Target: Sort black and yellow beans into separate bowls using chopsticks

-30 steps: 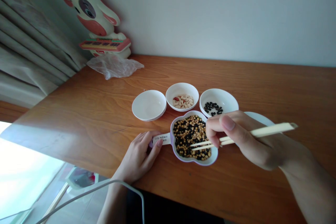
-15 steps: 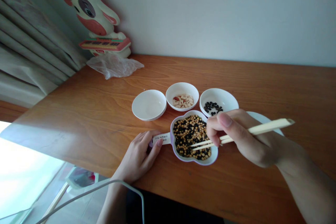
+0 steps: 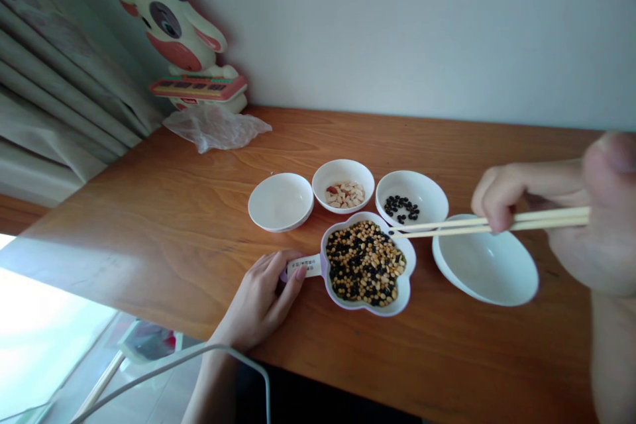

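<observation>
The right grip (image 3: 581,252) clasps chopsticks (image 3: 462,230) whose long axis runs leftward from it; a black bean (image 3: 391,232) seems pinched at their tips, with a white bowl (image 3: 430,197) just beyond. Farther left, the left grip (image 3: 263,295) clutches the scoop (image 3: 405,285) by its handle.

Left hand (image 3: 263,295) grips low, right hand (image 3: 591,245) hovers higher

Right hand (image 3: 586,248) shifted rightward, chopsticks (image 3: 462,230) out of the mixed beans (image 3: 365,264), dark bean (image 3: 391,232) at their tips, rightmost bowl (image 3: 489,268) uncovered
</observation>
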{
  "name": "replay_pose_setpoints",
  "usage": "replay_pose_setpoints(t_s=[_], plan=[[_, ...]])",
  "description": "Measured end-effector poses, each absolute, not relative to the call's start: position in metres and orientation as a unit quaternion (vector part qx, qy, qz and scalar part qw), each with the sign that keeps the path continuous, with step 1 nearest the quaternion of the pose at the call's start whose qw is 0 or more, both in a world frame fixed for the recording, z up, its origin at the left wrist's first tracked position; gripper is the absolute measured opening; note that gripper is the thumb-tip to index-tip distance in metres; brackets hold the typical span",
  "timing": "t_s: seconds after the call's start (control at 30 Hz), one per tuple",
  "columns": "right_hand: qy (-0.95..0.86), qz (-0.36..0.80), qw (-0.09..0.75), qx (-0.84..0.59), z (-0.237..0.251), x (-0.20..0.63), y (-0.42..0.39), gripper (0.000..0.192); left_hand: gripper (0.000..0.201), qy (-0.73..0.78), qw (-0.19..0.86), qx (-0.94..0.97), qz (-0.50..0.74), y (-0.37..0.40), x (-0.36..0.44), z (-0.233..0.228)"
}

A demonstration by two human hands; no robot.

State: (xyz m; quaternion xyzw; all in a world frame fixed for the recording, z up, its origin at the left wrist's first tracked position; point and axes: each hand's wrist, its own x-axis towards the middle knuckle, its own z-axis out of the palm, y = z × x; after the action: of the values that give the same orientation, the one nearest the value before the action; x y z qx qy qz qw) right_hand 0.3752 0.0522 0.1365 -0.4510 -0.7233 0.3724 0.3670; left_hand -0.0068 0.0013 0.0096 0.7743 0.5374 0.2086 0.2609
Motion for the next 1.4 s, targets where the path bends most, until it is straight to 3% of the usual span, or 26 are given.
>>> replay_pose_setpoints(t_s=[0.13, 0.37, 0.57, 0.7, 0.83, 1.4], plan=[[-0.713, 0.303, 0.391, -0.498, 0.141, 0.390, 0.053, 0.080, 0.024, 0.537, 0.274, 0.770, 0.211, 0.001, -0.007, 0.008], [-0.741, 0.206, 0.358, -0.529, 0.146, 0.390, 0.052, 0.070, 0.025, 0.541, 0.276, 0.767, 0.208, 0.001, -0.008, 0.006], [-0.734, 0.266, 0.340, -0.525, 0.152, 0.382, 0.049, 0.070, 0.024, 0.543, 0.275, 0.766, 0.209, 0.001, -0.008, 0.006], [-0.768, 0.368, 0.254, -0.458, 0.145, 0.370, 0.048, 0.077, 0.022, 0.540, 0.275, 0.767, 0.212, 0.001, -0.008, 0.006], [-0.761, 0.450, 0.168, -0.436, 0.139, 0.352, 0.044, 0.068, 0.022, 0.543, 0.270, 0.768, 0.208, 0.002, -0.009, 0.005], [-0.758, 0.453, 0.092, -0.461, 0.142, 0.325, 0.038, 0.071, 0.023, 0.543, 0.265, 0.769, 0.208, 0.001, -0.009, 0.005]])
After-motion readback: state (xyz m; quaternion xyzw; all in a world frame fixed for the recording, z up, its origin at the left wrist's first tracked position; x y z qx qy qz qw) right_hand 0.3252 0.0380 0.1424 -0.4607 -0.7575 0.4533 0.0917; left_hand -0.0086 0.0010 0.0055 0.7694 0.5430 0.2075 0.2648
